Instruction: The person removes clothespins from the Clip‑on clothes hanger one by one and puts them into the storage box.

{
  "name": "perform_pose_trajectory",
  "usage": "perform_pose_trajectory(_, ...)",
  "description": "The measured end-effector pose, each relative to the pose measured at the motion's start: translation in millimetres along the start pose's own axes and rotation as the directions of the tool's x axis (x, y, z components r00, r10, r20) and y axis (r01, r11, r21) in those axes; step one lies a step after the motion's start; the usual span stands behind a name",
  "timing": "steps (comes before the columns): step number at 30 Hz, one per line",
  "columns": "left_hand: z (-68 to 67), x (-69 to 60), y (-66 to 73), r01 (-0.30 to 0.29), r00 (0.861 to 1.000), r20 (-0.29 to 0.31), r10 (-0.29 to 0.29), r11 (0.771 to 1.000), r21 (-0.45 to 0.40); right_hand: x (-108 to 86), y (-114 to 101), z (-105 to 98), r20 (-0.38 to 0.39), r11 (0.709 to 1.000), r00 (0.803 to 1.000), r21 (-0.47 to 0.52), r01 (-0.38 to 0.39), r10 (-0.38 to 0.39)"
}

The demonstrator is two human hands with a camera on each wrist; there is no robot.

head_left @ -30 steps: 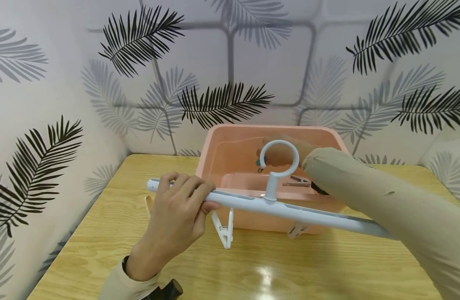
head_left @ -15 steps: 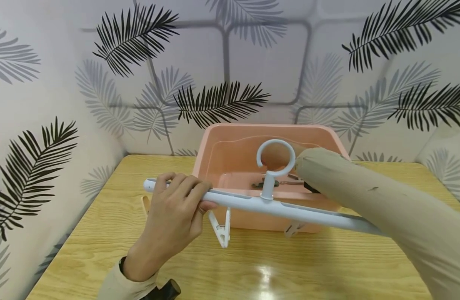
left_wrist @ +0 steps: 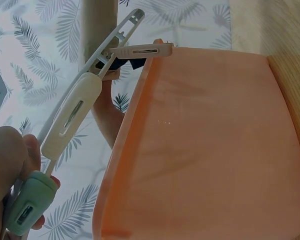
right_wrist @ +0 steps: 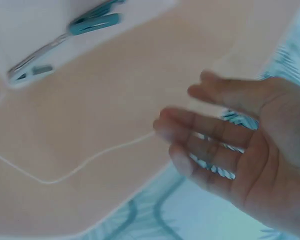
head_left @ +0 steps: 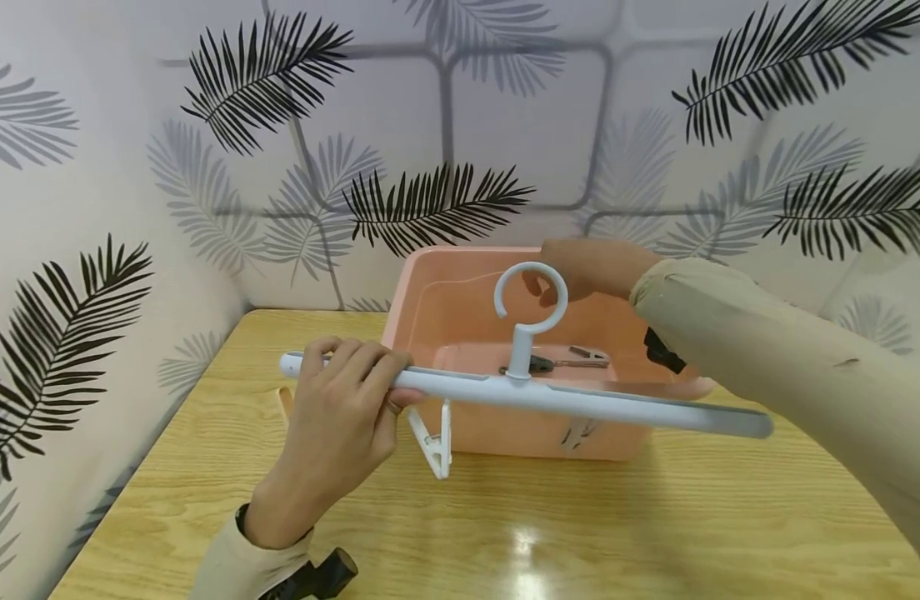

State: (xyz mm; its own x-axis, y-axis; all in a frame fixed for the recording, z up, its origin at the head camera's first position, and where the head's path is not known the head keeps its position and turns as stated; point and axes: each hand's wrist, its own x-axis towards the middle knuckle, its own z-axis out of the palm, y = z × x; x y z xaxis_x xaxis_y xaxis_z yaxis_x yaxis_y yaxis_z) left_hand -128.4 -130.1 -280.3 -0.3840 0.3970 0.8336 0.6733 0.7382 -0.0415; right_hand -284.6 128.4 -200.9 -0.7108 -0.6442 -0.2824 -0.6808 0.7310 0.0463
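Head view: left fingers [head_left: 361,363] curled round pale hanger [head_left: 520,392], right fingers [right_wrist: 215,127] loose near pink bin [head_left: 497,432].

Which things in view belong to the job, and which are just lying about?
Part of the job, judging by use:
hanger, gripped by left hand
clips on hanger
peach tub; right hand, holding nothing, at its rim
clips in tub

Just around, likely not part:
wooden table
leaf-patterned backdrop
black wrist gear, worn

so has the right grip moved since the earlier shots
Yes, up: in the head view, the right grip, earlier below the back rim of the bin, now overlaps that rim.
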Motion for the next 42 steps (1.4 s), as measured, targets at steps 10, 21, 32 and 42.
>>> perform_pose_trajectory(10,2.2,3.8,0.2,0.002,1.0,-0.031,-0.002,1.0,-0.018,-31.8,-18.5,-16.1,-0.057,0.993,0.996,-0.094,-0.076,0.071)
perform_pose_trajectory(21,8.7,4.3,0.3,0.0,0.999,-0.042,-0.001,1.0,-0.019,-104.1,-58.6,-28.2,-0.355,0.979,0.913,0.056,-0.196,0.203)
perform_pose_trajectory(32,11.7,16.8,-2.7,0.028,1.0,-0.006,-0.028,1.0,0.007,-158.4,-78.2,41.4,-0.819,0.829,0.138,0.558,-0.027,0.556)
perform_pose_trajectory(42,17.7,39.8,-4.8,0.092,0.995,-0.05,-0.092,0.996,-0.002,-125.0,-98.7,83.2,-0.21,0.276,-0.212,0.35,0.895,0.955)
